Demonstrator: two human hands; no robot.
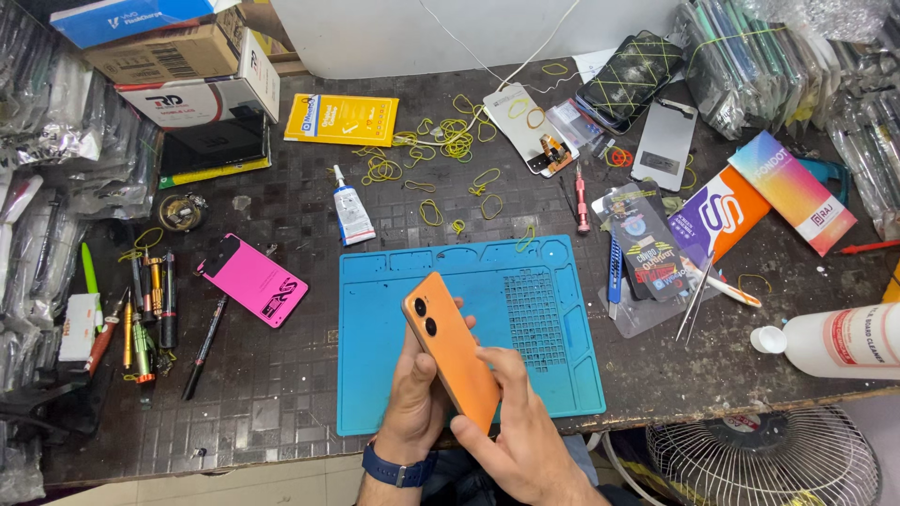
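1. Dark tiled workbench [281,375], spread across the whole view, crowded along its edges with clear bagged parts.
2. Blue silicone repair mat [553,375], lying flat near the front edge of the workbench, ridged into small compartments along its top, gridded patch right of middle.
3. White fan guard [764,459], low at the right, below the workbench edge.
4. Stack of cardboard boxes [178,56], far left corner, black slab underneath.
5. White plastic bottle [839,339], lying on its side at the right edge, cap end pointing left.
6. Orange phone [452,351], back side up, two round camera lenses near its upper end, tilted diagonally above the front left part of the repair mat, lifted clear of it and gripped from both sides.
7. Left hand [417,398], blue watch strap at the wrist, wrapped under the orange phone, fingers curled tight round its left edge, fingertips showing past its right edge.
8. Right hand [516,426], closed on the lower end of the orange phone, thumb and forefinger pressed against the long right edge.
9. Pink phone cover [253,279], flat on the workbench, well left of the repair mat.
10. Yellow packet [340,119], flat near the back.
11. White glue tube [352,211], just behind the mat's top left corner.
12. Yellow rubber bands [457,141], scattered loosely behind the repair mat.
13. Red screwdriver [582,201], small, just beyond the mat's top right corner.
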